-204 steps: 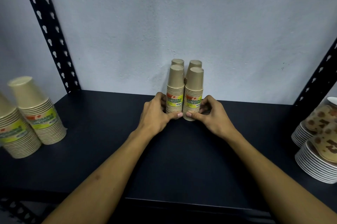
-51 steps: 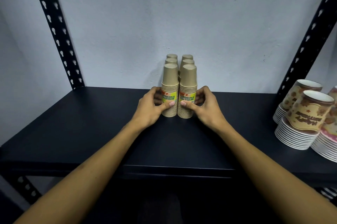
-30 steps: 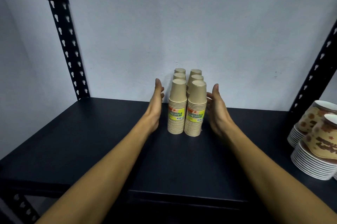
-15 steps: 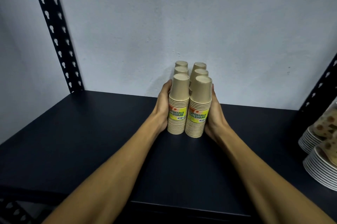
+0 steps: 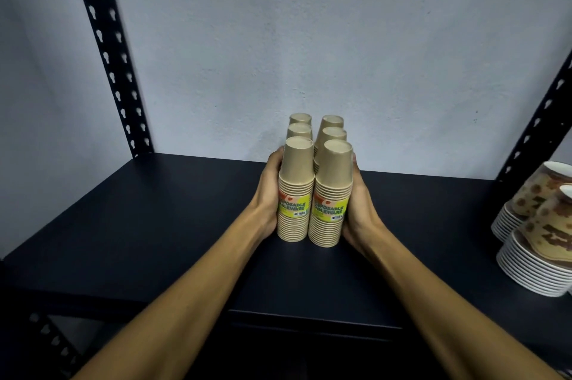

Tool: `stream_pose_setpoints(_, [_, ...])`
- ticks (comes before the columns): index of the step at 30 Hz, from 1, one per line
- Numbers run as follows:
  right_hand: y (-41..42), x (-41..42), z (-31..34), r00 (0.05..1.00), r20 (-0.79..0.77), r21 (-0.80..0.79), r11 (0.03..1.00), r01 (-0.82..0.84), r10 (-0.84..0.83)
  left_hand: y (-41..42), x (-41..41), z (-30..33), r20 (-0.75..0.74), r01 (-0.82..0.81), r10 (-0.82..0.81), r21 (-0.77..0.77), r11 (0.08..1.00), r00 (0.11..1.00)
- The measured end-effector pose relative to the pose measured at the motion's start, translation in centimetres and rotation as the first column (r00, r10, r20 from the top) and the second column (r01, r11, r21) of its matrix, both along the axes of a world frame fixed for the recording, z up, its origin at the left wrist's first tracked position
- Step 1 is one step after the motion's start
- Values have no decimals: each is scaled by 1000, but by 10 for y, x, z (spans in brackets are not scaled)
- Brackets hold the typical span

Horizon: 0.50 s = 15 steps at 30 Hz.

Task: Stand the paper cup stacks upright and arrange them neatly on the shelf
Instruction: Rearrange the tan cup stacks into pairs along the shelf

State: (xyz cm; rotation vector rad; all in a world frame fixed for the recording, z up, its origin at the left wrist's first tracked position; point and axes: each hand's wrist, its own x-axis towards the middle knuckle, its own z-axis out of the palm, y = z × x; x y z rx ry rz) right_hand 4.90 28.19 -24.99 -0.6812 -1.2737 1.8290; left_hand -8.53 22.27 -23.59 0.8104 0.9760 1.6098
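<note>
1. Six paper cup stacks (image 5: 315, 190) are seen at the centre of the frame, on the dark shelf (image 5: 154, 224), in two columns of three running back toward the wall. A second ago both palms were held apart from the block; now they are pressed flat against its sides.
2. At the left of the block, the left hand (image 5: 268, 194) is laid with straight fingers against the left column, nothing being pinched.
3. At the right, the right hand (image 5: 359, 209) is pressed likewise against the right column.
4. This squeeze is judged a final squaring-up; the arranging appears almost done.
5. Each stack's long axis is set vertical, closed bases pointing up, rims down on the shelf, labels facing the camera.
6. Patterned bowl stacks (image 5: 535, 243) are left at the right edge.
</note>
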Motion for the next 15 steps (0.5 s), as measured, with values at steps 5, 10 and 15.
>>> stream_pose_setpoints(5, [-13,3,-1,1000,7,25,999,28,-28,-15,3,0,-21,-1,1,4,1000,1000])
stream_pose_setpoints(10, [-20,8,3,990,68,13,992,126,-126,-22,-1,3,-19,-133,132,-81,988,991])
stream_pose_setpoints(15, [-20,27,-3,917,217,195,935,295,-335,-36,-14,-12,-224,-325,285,-165,931,932])
